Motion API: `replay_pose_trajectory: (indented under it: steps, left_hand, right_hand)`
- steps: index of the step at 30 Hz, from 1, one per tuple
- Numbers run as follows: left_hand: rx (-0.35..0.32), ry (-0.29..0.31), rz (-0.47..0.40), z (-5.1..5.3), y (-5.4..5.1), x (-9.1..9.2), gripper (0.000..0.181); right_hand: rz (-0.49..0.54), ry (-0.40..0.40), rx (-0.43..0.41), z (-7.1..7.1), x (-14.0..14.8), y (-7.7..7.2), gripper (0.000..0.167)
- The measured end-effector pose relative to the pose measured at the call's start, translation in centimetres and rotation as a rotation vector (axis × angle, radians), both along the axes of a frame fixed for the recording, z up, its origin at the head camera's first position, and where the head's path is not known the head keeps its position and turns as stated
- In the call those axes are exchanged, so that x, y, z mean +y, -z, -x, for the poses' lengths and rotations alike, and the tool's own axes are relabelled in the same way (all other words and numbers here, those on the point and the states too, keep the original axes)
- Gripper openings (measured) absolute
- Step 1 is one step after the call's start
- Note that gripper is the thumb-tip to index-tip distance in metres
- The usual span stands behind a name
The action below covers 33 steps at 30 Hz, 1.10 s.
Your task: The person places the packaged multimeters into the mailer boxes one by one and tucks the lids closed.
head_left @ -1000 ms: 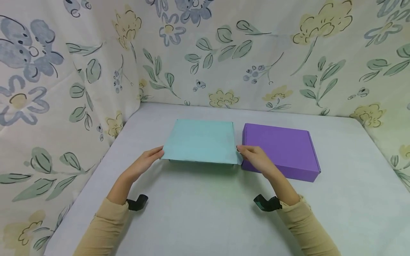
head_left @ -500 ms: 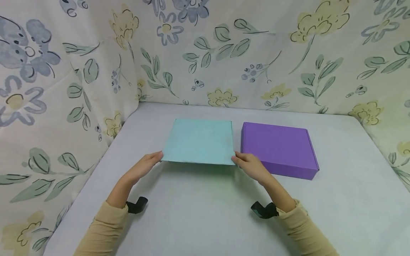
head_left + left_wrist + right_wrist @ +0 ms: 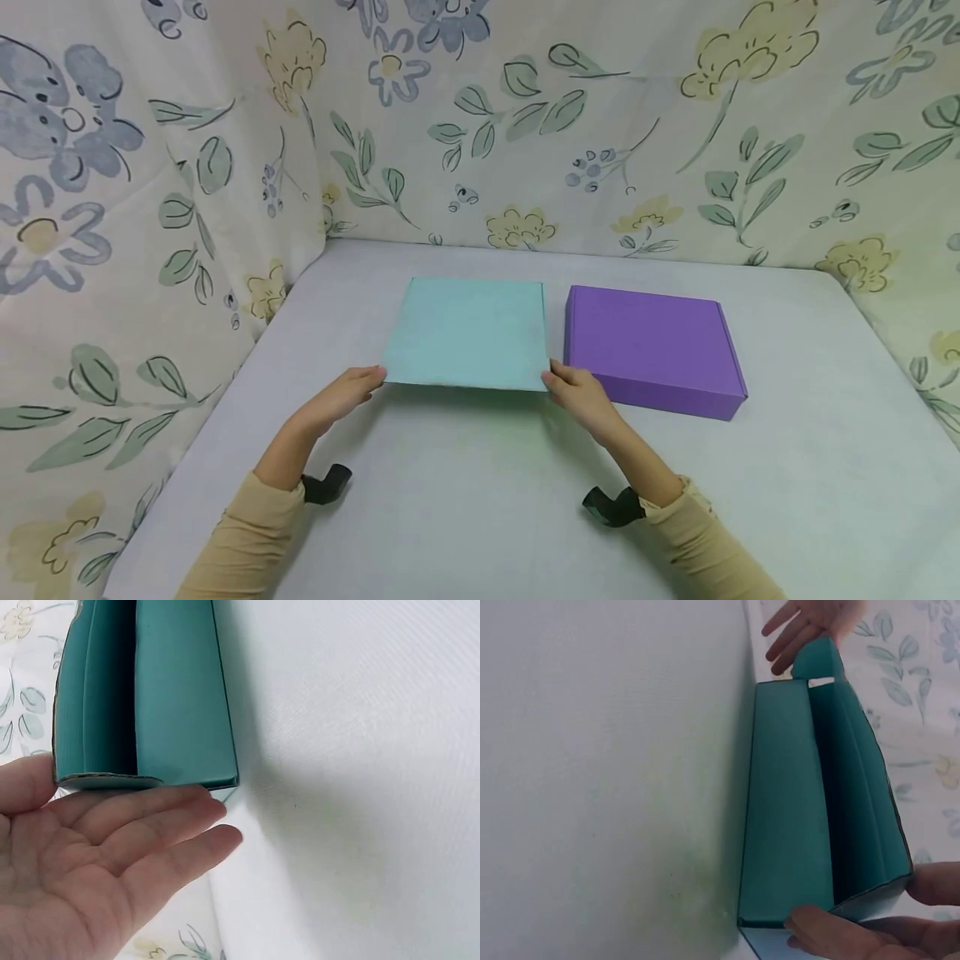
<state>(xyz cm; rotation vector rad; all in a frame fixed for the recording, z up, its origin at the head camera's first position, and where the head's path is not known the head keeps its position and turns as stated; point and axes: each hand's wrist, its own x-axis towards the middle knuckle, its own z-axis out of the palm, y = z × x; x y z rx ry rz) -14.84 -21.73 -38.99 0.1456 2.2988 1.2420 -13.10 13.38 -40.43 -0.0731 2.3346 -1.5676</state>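
A turquoise cardboard box [image 3: 467, 332] lies flat on the white table, its lid partly raised at the near edge. Both wrist views show a dark gap between the box's front wall [image 3: 184, 697] and the lid's front flap [image 3: 866, 795]. My left hand [image 3: 343, 404] pinches the lid's near left corner with thumb and forefinger. The other left fingers stretch out along the side, beside a small side flap. At the near right corner, my right hand [image 3: 588, 404] grips the lid, thumb on its edge and fingers curled against the side and front wall.
A closed purple box [image 3: 652, 350] lies just right of the turquoise one, close to my right hand. The white table [image 3: 465, 508] runs back to a floral cloth [image 3: 510, 125], which also hangs along the left side.
Both hands have shifted toward me and slightly inward at the corners. The lid's near edge has come a little lower in the view. My right hand has moved off the purple box's side.
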Motion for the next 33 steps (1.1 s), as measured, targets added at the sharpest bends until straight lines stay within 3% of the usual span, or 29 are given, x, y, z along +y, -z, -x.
replay_pose_trajectory:
  steps: [6,12,21,26,33]
  left_hand:
    - [-0.002,0.0,-0.141,0.7,1.0,-0.6,0.064]
    - [0.014,0.015,-0.268,1.2,1.7,-1.3,0.055]
    - [0.081,-0.006,-0.161,1.4,1.3,-0.7,0.048]
    - [0.065,-0.022,-0.148,1.2,1.1,-0.5,0.047]
    - [0.051,0.021,-0.161,1.5,0.9,-0.8,0.046]
  right_hand:
    - [0.05,0.024,0.008,-0.2,-0.2,0.2,0.056]
    - [0.111,0.0,0.027,-0.4,-0.2,0.4,0.058]
    - [0.191,0.035,-0.042,-0.4,-0.6,0.4,0.062]
    - [0.217,0.023,-0.09,-0.6,-1.0,0.0,0.062]
    - [0.2,-0.018,-0.15,0.0,-0.5,-0.3,0.062]
